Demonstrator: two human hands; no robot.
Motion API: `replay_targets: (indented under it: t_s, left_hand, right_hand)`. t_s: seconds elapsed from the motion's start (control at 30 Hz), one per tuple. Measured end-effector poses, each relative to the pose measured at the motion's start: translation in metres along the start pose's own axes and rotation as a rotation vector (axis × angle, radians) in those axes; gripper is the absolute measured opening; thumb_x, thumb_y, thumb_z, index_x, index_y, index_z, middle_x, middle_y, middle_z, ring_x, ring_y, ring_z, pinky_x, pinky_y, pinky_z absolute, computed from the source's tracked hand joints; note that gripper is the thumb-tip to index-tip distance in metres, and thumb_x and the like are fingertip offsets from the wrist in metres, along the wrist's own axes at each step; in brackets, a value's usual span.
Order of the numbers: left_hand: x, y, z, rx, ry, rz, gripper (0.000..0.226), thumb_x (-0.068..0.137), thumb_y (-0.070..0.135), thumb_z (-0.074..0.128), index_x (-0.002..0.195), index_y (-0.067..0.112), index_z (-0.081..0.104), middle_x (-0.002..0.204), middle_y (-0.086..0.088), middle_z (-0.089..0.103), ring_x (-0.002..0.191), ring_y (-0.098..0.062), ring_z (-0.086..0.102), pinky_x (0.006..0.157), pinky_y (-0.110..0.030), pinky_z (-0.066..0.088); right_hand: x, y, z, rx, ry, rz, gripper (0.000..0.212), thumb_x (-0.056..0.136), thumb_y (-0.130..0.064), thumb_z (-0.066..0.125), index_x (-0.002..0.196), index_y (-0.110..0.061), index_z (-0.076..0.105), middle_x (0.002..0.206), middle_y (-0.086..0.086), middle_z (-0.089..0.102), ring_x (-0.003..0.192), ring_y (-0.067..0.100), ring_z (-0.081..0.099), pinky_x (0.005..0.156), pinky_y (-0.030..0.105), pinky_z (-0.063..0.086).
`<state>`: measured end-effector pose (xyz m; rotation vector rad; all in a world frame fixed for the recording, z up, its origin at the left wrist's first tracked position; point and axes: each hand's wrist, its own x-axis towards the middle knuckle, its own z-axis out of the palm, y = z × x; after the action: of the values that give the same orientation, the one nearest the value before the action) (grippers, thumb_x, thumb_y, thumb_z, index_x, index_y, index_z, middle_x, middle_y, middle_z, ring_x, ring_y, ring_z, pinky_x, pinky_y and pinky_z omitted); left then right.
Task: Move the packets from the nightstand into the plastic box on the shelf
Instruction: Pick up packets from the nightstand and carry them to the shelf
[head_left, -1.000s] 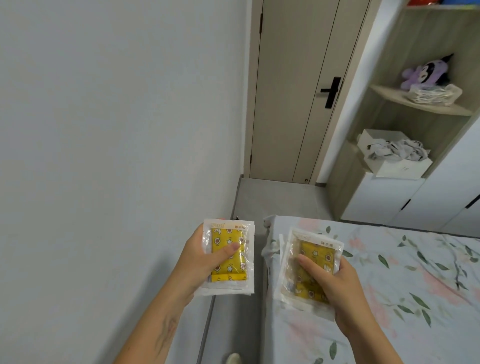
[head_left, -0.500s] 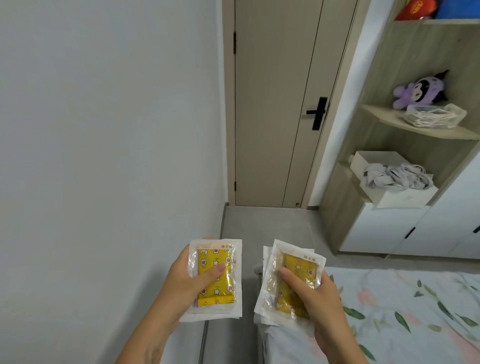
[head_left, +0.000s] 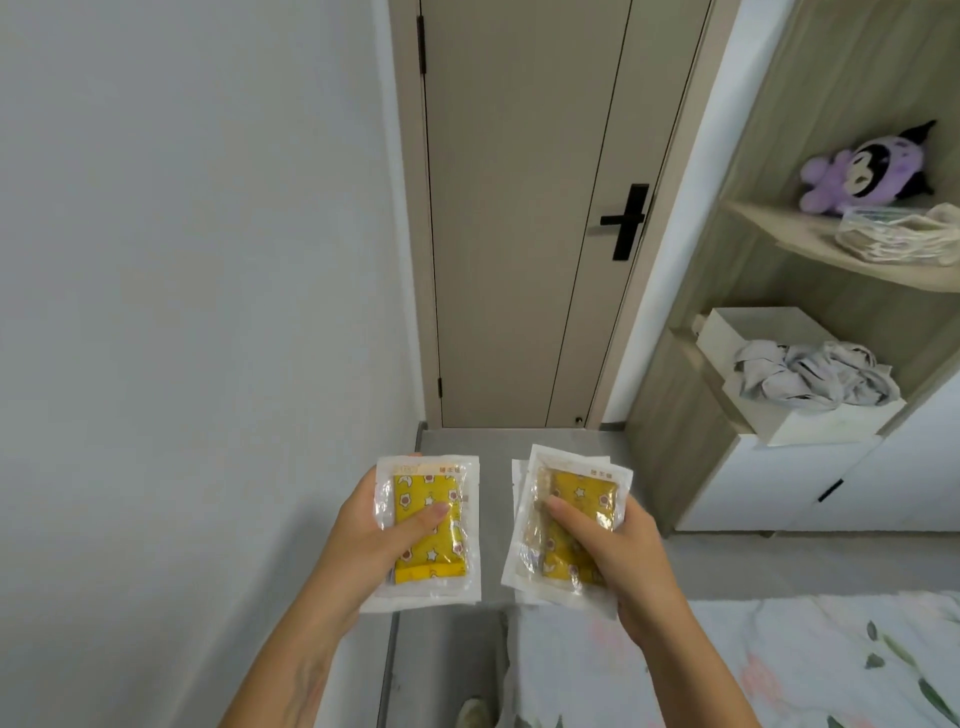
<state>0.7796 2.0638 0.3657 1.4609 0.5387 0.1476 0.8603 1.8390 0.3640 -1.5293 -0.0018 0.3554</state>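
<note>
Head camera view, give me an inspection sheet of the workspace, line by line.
Surface: grey floor ahead; floral bedspread at lower right.
Job's things: left packets, a yellow pouch in clear wrap on top; right packets, several fanned. No plastic box can be identified for sure.
Clutter: purple plush and a bag on the upper shelf; white box holding grey cloth on the lower shelf.
Grips: left hand and right hand each hold packets, thumb on top.
Cables: nothing seen.
Surroundings: closed door with black handle; plain wall at left.
</note>
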Motion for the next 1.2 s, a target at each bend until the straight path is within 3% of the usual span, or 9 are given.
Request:
replay_targets:
  t_s: [0.17, 0.4, 0.57, 0.7, 0.93, 1.03, 1.2]
  left_hand:
    - [0.111, 0.046, 0.026, -0.044, -0.032, 0.035, 0.060, 0.054, 0.038, 0.083, 0.111, 0.038, 0.064, 0.099, 0.003, 0.076, 0.086, -0.020, 0.075, 0.063, -0.034, 0.061]
    - [0.233, 0.094, 0.055, -0.030, -0.070, 0.051, 0.056, 0.053, 0.041, 0.083, 0.106, 0.040, 0.066, 0.099, 0.003, 0.076, 0.087, -0.021, 0.075, 0.067, -0.036, 0.061]
    - [0.315, 0.105, 0.081, -0.038, -0.134, 0.037, 0.058, 0.053, 0.039, 0.084, 0.108, 0.039, 0.066, 0.101, 0.001, 0.076, 0.089, -0.022, 0.075, 0.069, -0.040, 0.061]
    - [0.387, 0.120, 0.105, -0.034, -0.232, 0.023, 0.052, 0.052, 0.039, 0.085, 0.101, 0.042, 0.068, 0.099, 0.001, 0.077, 0.086, -0.021, 0.075, 0.062, -0.035, 0.060]
    - [0.529, 0.167, 0.158, 0.017, -0.423, 0.045, 0.047, 0.066, 0.026, 0.082, 0.108, 0.037, 0.064, 0.100, 0.002, 0.076, 0.087, -0.020, 0.075, 0.063, -0.032, 0.060]
    - [0.572, 0.178, 0.190, 0.063, -0.542, 0.010, 0.054, 0.060, 0.033, 0.082, 0.110, 0.038, 0.062, 0.098, 0.005, 0.077, 0.086, -0.019, 0.075, 0.061, -0.029, 0.059]
    - [0.626, 0.184, 0.252, 0.109, -0.670, -0.020, 0.051, 0.066, 0.026, 0.082, 0.113, 0.031, 0.061, 0.099, 0.001, 0.076, 0.089, -0.022, 0.075, 0.072, -0.041, 0.062]
  right_hand:
    - [0.110, -0.040, 0.008, 0.040, -0.027, -0.019, 0.019, 0.075, -0.020, 0.082, 0.091, -0.020, 0.073, 0.090, 0.003, 0.077, 0.084, 0.022, 0.074, 0.074, 0.041, 0.062]
    - [0.223, -0.079, 0.003, 0.037, 0.011, -0.015, 0.016, 0.073, -0.024, 0.082, 0.086, -0.026, 0.074, 0.090, 0.003, 0.077, 0.084, 0.022, 0.074, 0.075, 0.044, 0.061]
    - [0.288, -0.083, -0.009, 0.057, 0.132, -0.013, 0.018, 0.073, -0.023, 0.084, 0.086, -0.019, 0.073, 0.087, 0.004, 0.077, 0.082, 0.024, 0.074, 0.074, 0.045, 0.062]
    - [0.349, -0.092, -0.014, 0.070, 0.207, -0.005, 0.022, 0.071, -0.024, 0.084, 0.088, -0.016, 0.073, 0.088, 0.007, 0.076, 0.085, 0.028, 0.074, 0.075, 0.046, 0.061]
    - [0.463, -0.124, -0.027, 0.098, 0.379, -0.062, 0.012, 0.074, -0.023, 0.082, 0.083, -0.023, 0.074, 0.086, 0.006, 0.076, 0.084, 0.026, 0.074, 0.076, 0.045, 0.061]
    - [0.497, -0.135, -0.041, 0.100, 0.453, -0.041, 0.014, 0.074, -0.024, 0.083, 0.084, -0.023, 0.073, 0.087, 0.007, 0.076, 0.085, 0.028, 0.074, 0.078, 0.049, 0.060]
    - [0.528, -0.147, -0.072, 0.125, 0.629, -0.040, 0.016, 0.072, -0.023, 0.083, 0.083, -0.020, 0.073, 0.083, 0.004, 0.077, 0.076, 0.020, 0.074, 0.064, 0.033, 0.060]
